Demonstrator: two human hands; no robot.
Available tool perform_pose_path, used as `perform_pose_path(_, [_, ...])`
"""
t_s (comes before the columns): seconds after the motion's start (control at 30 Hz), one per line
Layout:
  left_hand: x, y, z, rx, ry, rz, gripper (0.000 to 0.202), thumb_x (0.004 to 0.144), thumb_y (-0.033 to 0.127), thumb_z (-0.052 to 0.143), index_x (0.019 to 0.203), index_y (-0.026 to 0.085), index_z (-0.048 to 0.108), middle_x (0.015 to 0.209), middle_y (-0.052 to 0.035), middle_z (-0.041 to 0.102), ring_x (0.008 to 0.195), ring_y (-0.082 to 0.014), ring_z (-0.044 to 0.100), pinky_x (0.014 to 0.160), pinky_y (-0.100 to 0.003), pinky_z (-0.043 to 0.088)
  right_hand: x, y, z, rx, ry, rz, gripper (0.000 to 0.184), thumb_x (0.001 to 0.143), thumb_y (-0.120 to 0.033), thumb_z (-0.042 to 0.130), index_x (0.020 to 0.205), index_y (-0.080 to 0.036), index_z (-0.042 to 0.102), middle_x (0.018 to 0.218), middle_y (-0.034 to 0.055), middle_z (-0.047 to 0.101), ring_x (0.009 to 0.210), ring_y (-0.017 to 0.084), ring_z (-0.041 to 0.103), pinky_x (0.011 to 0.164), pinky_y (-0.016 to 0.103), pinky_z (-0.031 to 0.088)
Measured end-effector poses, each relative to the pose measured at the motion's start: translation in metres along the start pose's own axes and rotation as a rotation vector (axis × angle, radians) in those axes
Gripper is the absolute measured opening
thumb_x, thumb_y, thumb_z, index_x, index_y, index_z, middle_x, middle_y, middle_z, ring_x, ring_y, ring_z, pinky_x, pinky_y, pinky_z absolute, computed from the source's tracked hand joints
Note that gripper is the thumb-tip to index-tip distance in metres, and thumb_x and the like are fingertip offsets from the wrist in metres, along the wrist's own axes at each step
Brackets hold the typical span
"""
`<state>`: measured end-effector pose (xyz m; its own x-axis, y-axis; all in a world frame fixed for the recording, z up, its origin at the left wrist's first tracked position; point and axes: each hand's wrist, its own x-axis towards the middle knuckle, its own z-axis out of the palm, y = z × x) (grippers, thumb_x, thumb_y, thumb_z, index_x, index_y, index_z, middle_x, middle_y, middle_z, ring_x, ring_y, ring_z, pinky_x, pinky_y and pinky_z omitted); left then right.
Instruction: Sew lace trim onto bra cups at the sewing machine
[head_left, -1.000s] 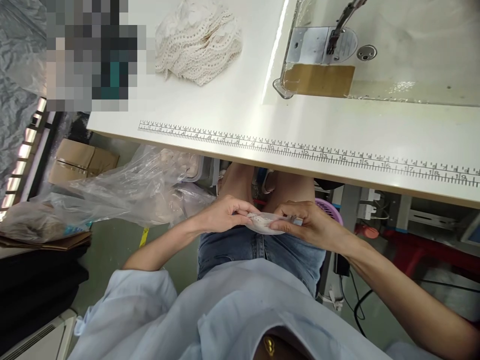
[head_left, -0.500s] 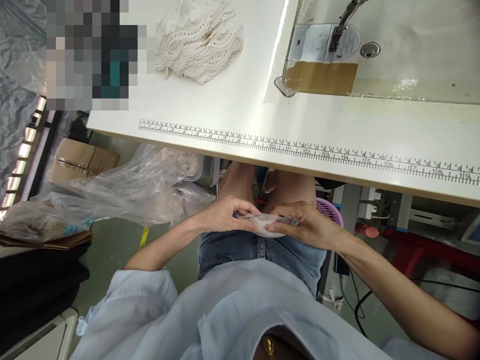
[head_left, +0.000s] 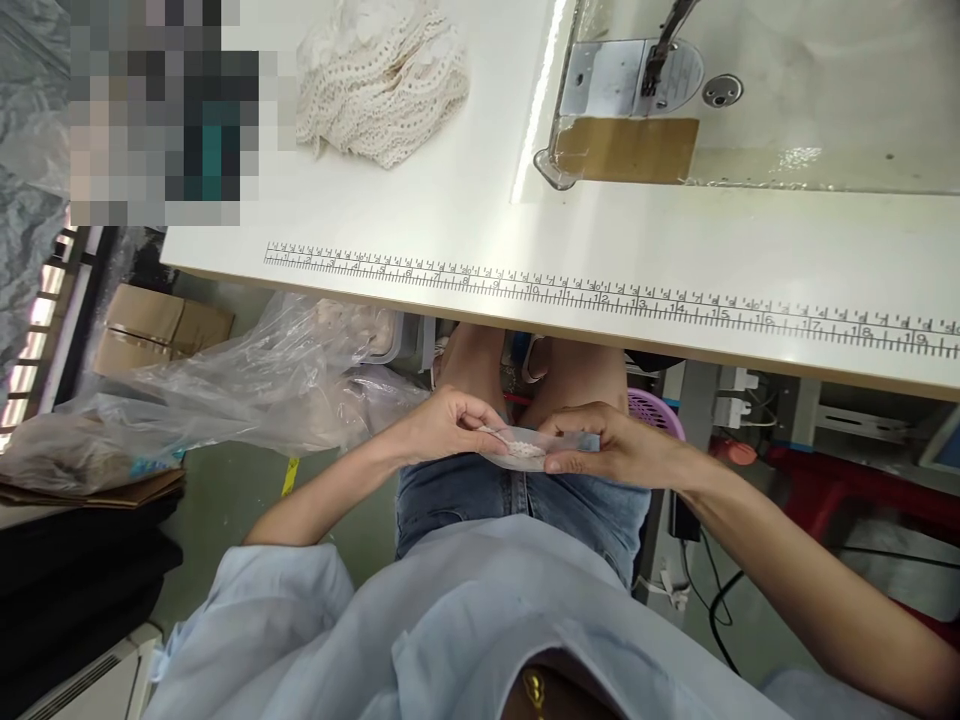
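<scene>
Over my lap, my left hand [head_left: 454, 424] pinches one end of a white lace strip [head_left: 517, 446] between thumb and fingers. Around or against the lace is a translucent whitish sheet [head_left: 516, 462]; whether it is thin plastic or sheer fabric I cannot tell. My right hand [head_left: 609, 446] is closed on the other end of that sheet, its thumb along the near side. A bit of the sheet sticks out past the right fingers. Both hands are below the table's front edge, apart from each other, with the piece stretched between them.
On the white table [head_left: 450, 225] lie a pile of cream eyelet lace [head_left: 382, 90] and a printed ruler [head_left: 600, 295]. A sewing machine's needle plate [head_left: 607, 80] is at upper right. Clear plastic bags [head_left: 262, 385] and a cardboard box [head_left: 161, 325] stand left, a pink basket [head_left: 658, 412] below right.
My hands have drawn slightly apart, and more of the lace and sheet shows between them. The view has shifted a little, so the table contents appear further left.
</scene>
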<state>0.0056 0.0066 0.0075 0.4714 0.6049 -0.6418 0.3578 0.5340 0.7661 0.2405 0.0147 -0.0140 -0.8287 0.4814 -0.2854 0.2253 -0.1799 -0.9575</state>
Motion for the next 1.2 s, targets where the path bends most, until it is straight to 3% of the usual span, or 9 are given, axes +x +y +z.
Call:
perform_pose_path(0.23, [-0.001, 0.0, 0.001, 0.11, 0.019, 0.069, 0.028, 0.067, 0.031, 0.075, 0.086, 0.011, 0.073, 0.062, -0.0003, 0.067, 0.052, -0.0059, 0.053, 0.05, -0.015, 0.036, 0.004, 0.002, 0.008, -0.082, 0.127, 0.003, 0.027, 0.084, -0.043, 0.06, 0.079, -0.017, 0.065, 0.069, 0.0008, 0.063, 0.063, 0.013, 0.056, 0.056, 0.022, 0.041])
perform_pose_path(0.4, [-0.004, 0.0, -0.001, 0.118, -0.011, 0.117, 0.033, 0.072, 0.025, 0.072, 0.102, 0.012, 0.069, 0.076, -0.0034, 0.073, 0.07, -0.0115, 0.064, 0.066, -0.019, 0.046, 0.001, 0.003, 0.006, -0.06, 0.125, 0.034, 0.026, 0.083, -0.043, 0.06, 0.078, -0.018, 0.064, 0.067, -0.0002, 0.061, 0.061, 0.012, 0.053, 0.053, 0.022, 0.039])
perform_pose_path(0.57, [-0.007, 0.002, -0.002, 0.167, -0.015, 0.124, 0.04, 0.074, 0.021, 0.069, 0.113, 0.013, 0.064, 0.086, -0.0053, 0.074, 0.08, -0.0146, 0.067, 0.075, -0.022, 0.048, 0.002, 0.003, 0.005, -0.06, 0.125, 0.043, 0.029, 0.083, -0.046, 0.059, 0.079, -0.018, 0.065, 0.07, 0.0013, 0.064, 0.064, 0.014, 0.055, 0.055, 0.022, 0.04])
perform_pose_path(0.83, [-0.011, 0.005, -0.005, 0.218, -0.023, 0.182, 0.034, 0.075, 0.027, 0.068, 0.107, 0.013, 0.067, 0.099, -0.007, 0.071, 0.09, -0.0155, 0.065, 0.077, -0.021, 0.046, 0.004, -0.001, 0.004, -0.06, 0.109, 0.034, 0.029, 0.083, -0.046, 0.06, 0.08, -0.018, 0.065, 0.071, 0.0015, 0.065, 0.063, 0.014, 0.057, 0.055, 0.022, 0.041])
perform_pose_path(1.0, [-0.008, 0.005, -0.006, 0.243, 0.007, 0.157, 0.032, 0.074, 0.033, 0.069, 0.1, 0.013, 0.07, 0.091, -0.005, 0.071, 0.081, -0.0147, 0.062, 0.072, -0.022, 0.044, 0.006, -0.005, 0.004, -0.074, 0.107, 0.036, 0.031, 0.083, -0.049, 0.059, 0.078, -0.019, 0.065, 0.071, 0.0022, 0.065, 0.064, 0.014, 0.058, 0.055, 0.023, 0.041])
perform_pose_path(1.2, [-0.004, 0.004, -0.004, 0.165, -0.002, 0.101, 0.024, 0.073, 0.03, 0.07, 0.089, 0.012, 0.071, 0.078, -0.0025, 0.068, 0.069, -0.0106, 0.057, 0.063, -0.02, 0.04, 0.007, -0.003, 0.003, -0.09, 0.103, 0.009, 0.026, 0.083, -0.043, 0.059, 0.08, -0.018, 0.065, 0.073, 0.0015, 0.065, 0.068, 0.015, 0.059, 0.059, 0.023, 0.042])
